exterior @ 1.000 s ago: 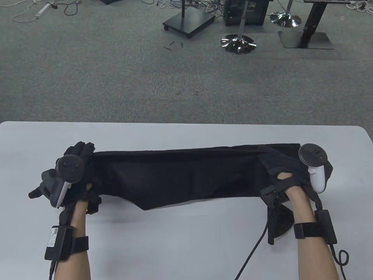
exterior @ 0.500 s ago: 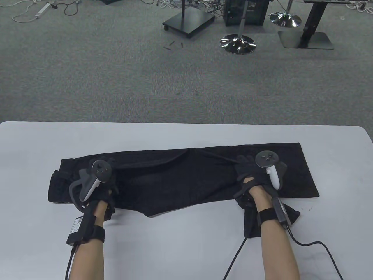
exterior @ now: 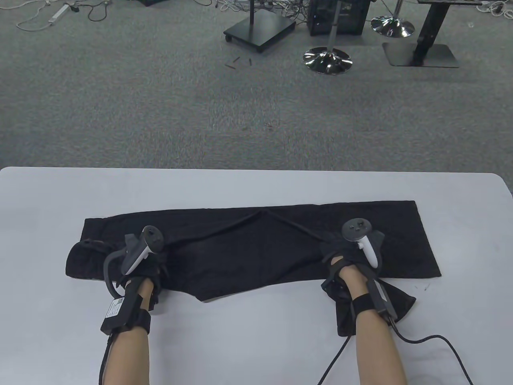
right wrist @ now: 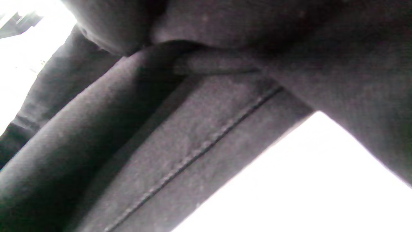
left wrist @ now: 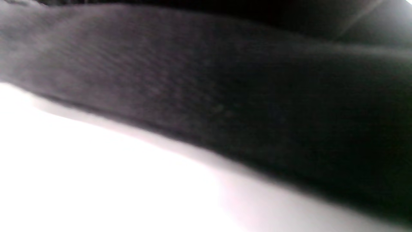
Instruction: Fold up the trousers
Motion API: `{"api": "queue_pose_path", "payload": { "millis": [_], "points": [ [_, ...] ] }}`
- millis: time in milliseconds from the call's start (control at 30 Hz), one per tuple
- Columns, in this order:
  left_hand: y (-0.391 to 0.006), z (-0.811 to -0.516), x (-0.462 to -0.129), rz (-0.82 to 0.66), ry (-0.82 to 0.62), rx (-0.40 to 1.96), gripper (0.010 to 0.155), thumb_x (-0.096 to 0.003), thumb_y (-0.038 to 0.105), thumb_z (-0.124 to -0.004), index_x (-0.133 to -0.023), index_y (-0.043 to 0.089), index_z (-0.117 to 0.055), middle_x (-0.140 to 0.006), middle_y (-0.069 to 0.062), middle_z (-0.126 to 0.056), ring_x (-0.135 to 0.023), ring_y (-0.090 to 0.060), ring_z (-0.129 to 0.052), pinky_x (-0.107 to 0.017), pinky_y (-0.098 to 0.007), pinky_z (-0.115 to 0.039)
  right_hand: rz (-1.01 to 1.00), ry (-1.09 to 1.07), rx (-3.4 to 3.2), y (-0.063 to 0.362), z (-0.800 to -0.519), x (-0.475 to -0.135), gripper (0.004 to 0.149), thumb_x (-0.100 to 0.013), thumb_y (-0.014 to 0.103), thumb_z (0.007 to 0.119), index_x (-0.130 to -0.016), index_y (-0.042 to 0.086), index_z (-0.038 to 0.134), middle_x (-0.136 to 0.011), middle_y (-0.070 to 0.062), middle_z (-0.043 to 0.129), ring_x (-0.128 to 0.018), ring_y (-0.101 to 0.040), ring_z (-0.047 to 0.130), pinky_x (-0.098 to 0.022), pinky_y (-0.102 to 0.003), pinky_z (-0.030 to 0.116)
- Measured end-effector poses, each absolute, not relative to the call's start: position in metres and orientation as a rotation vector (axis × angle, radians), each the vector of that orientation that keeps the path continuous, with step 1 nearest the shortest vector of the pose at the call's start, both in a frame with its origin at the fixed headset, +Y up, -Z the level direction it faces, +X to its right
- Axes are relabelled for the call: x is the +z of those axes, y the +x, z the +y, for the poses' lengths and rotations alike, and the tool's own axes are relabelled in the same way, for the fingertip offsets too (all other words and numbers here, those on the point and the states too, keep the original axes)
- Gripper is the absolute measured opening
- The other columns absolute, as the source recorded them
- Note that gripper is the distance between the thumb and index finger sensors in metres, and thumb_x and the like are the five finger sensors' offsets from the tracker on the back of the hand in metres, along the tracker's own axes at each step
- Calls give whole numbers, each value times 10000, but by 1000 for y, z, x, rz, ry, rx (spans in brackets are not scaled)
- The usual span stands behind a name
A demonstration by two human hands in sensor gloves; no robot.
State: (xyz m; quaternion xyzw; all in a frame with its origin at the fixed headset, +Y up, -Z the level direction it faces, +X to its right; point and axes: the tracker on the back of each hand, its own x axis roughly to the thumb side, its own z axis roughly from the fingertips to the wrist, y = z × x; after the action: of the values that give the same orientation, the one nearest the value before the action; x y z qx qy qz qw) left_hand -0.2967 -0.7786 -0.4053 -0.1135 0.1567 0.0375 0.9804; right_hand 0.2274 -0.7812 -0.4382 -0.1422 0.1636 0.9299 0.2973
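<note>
lying under both hands (exterior: 146, 262): trousers (exterior: 248, 248)

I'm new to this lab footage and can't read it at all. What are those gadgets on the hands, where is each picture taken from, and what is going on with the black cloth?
No machine here: a person wears sensor gloves, with a tracker strapped to the back of each hand. The wide picture looks down at a white table. The two dark, blurry pictures come from cameras on the wrists, very close to the fabric. A pair of black trousers lies stretched across the table, and a flap sticks out toward the person near the right wrist. The left hand and right hand both rest on the cloth. Whether the fingers grip it cannot be seen.
</note>
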Motion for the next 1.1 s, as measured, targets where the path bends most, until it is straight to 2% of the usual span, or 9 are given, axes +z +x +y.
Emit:
{"api": "queue_pose_path", "payload": {
  "millis": [100, 267, 433, 500, 600, 767, 867, 967, 1100],
  "points": [
    [-299, -775, -396, 314, -209, 79, 606, -514, 592, -720, -1080, 388, -656, -1131, 116, -691, -1133, -192, -674, -857, -555, -438, 456, -322, 2558, 224, -774, -426, 499, -507, 479, 742, -971, 302, 692, -1076, -28, 641, -1047, -333, 520, -744, -632, 386],
    [-308, -766, -378, 321, -239, 89, 578, -515, 591, -731, -1047, 364, -738, -1086, 96, -780, -1091, -209, -762, -844, -572, -490, 603, -156, 2728, 215, -760, -396, 503, -509, 486, 736, -972, 293, 704, -1046, -63, 720, -997, -359, 680, -727, -623, 493],
    [-315, -745, -365, 328, -380, 75, 563, -526, 573, -731, -1037, 341, -773, -1066, 76, -826, -1063, -231, -820, -830, -573, -550, 832, -129, 2536, 227, -751, -378, 509, -515, 474, 740, -982, 279, 692, -1037, -75, 752, -993, -363, 696, -729, -626, 487],
    [-316, -731, -359, 323, -342, 96, 549, -528, 554, -742, -1032, 339, -780, -1067, 76, -824, -1061, -237, -822, -823, -571, -575, 871, -116, 2409, 240, -744, -374, 508, -517, 458, 747, -985, 267, 688, -1047, -80, 736, -1012, -373, 650, -732, -633, 470],
    [-318, -705, -355, 318, -234, 127, 528, -530, 520, -761, -1025, 337, -790, -1073, 71, -814, -1068, -239, -811, -826, -577, -568, 784, -86, 2250, 262, -721, -372, 495, -513, 410, 782, -966, 221, 723, -1009, -90, 792, -989, -377, 687, -723, -627, 502],
    [-322, -669, -351, 334, -93, 201, 509, -535, 503, -775, -1016, 337, -803, -1074, 78, -813, -1076, -238, -803, -835, -581, -559, 771, 1, 1933, 295, -673, -374, 458, -504, 346, 845, -916, 153, 795, -876, -131, 913, -848, -383, 846, -689, -616, 584],
    [-317, -666, -352, 329, 20, 197, 514, -531, 514, -774, -1014, 344, -803, -1073, 86, -815, -1074, -231, -806, -837, -579, -557, 683, -124, 2020, 306, -655, -381, 446, -507, 296, 852, -918, 134, 789, -856, -152, 910, -832, -401, 836, -696, -631, 555],
    [-312, -678, -357, 322, 11, 179, 518, -538, 530, -763, -1026, 358, -784, -1083, 99, -801, -1085, -219, -795, -843, -572, -551, 519, -233, 2235, 303, -659, -390, 446, -502, 290, 849, -921, 153, 782, -866, -143, 896, -845, -401, 816, -709, -635, 527],
    [-310, -709, -364, 344, -50, 124, 523, -538, 538, -757, -1032, 365, -772, -1087, 106, -794, -1086, -216, -794, -844, -567, -553, 390, -314, 2364, 288, -686, -398, 449, -503, 298, 839, -928, 170, 772, -896, -131, 872, -882, -398, 778, -725, -638, 488]
  ]
}}
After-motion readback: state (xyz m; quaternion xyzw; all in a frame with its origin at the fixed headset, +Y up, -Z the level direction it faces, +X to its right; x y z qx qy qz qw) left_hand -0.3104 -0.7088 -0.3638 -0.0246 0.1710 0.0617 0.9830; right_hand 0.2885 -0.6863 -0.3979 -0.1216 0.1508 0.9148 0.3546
